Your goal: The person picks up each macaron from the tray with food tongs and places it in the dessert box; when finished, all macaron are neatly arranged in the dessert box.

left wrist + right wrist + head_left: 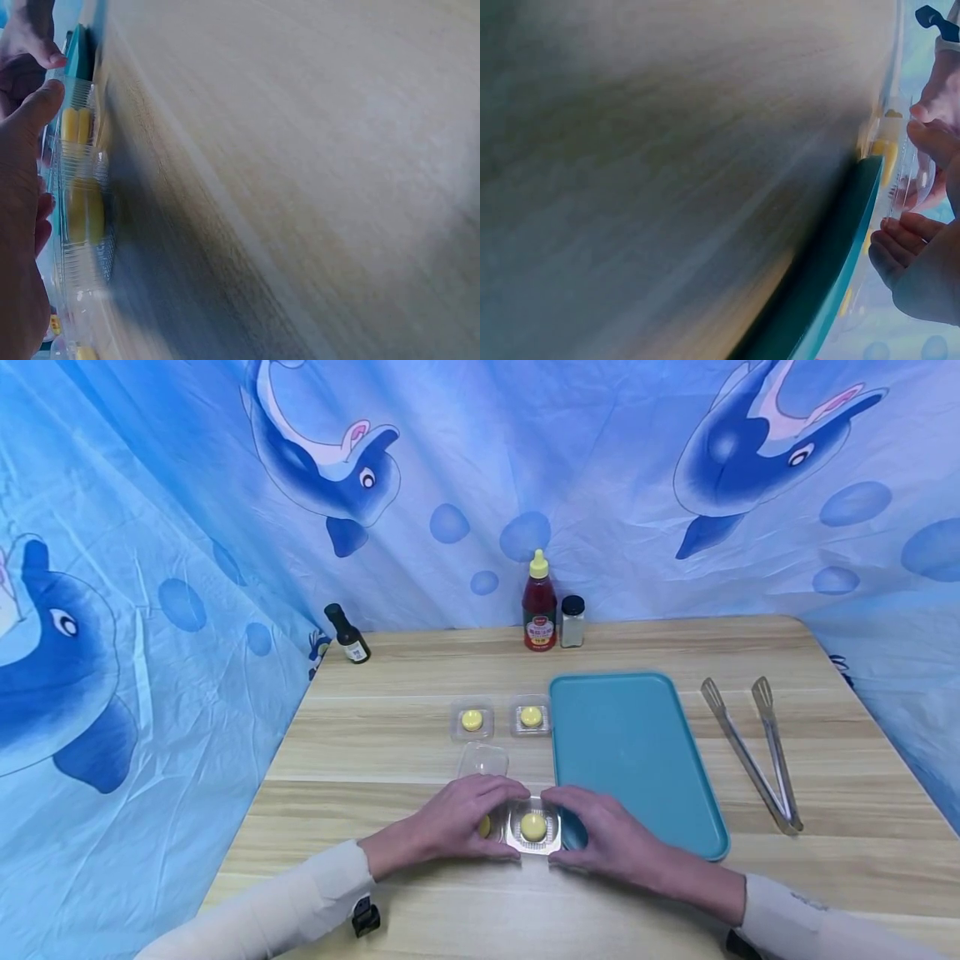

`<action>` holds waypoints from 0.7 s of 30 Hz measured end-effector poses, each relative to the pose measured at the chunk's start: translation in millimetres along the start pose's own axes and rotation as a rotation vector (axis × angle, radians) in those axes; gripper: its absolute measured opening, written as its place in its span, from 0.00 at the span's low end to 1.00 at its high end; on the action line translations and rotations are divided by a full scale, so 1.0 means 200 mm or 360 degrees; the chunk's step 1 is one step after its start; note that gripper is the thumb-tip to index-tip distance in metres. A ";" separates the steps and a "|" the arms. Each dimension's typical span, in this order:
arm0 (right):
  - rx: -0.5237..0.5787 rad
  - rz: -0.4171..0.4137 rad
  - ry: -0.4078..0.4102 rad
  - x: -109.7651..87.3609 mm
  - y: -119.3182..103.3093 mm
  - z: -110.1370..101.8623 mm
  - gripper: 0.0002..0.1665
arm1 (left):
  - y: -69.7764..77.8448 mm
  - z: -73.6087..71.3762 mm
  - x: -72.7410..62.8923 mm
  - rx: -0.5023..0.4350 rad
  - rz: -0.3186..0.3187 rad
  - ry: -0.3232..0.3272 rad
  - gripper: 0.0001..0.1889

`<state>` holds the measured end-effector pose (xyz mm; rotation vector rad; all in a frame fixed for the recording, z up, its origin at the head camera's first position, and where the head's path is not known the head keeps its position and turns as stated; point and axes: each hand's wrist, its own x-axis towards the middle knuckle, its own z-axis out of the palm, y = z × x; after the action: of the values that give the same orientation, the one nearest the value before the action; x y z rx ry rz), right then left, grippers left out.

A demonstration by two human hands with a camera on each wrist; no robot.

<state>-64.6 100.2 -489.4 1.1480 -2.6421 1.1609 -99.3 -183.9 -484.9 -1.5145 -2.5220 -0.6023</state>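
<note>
Both hands frame a small clear plastic box point(555, 837) holding a round yellow piece point(533, 827), which shows a pale seam across its middle in the left wrist view. My left hand point(471, 814) grips the box's left corners, thumb on the near side and fingertips on the far side. From the right, my right hand point(604, 827) does the same at the other corners, above the teal tray's left edge. Partly behind my left hand is another yellow piece point(484, 826). Just beyond that hand lies a clear lid point(483, 760).
Farther back, two clear boxes point(457, 732) point(517, 727) each hold a yellow piece. A teal tray point(637, 760) lies to the right, with metal tongs point(750, 764) beyond it. Along the back stand a red sauce bottle point(540, 610), a black-capped jar point(572, 625) and a dark bottle point(348, 635).
</note>
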 end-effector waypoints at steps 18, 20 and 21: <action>-0.0155 0.0063 -0.0058 0.02 -0.01 0.00 0.45 | -0.01 0.01 0.03 0.0172 -0.0091 -0.0131 0.44; -0.0153 0.0071 -0.0065 0.02 -0.01 0.00 0.45 | 0.00 0.01 0.03 0.0187 -0.0087 -0.0132 0.44; -0.0152 0.0076 -0.0069 0.02 -0.01 0.00 0.45 | 0.00 0.01 0.04 0.0188 -0.0088 -0.0132 0.44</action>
<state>-67.0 97.3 -487.2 1.1123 -2.7382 1.0156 -103.0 -177.8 -483.8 -1.4622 -2.6176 -0.3974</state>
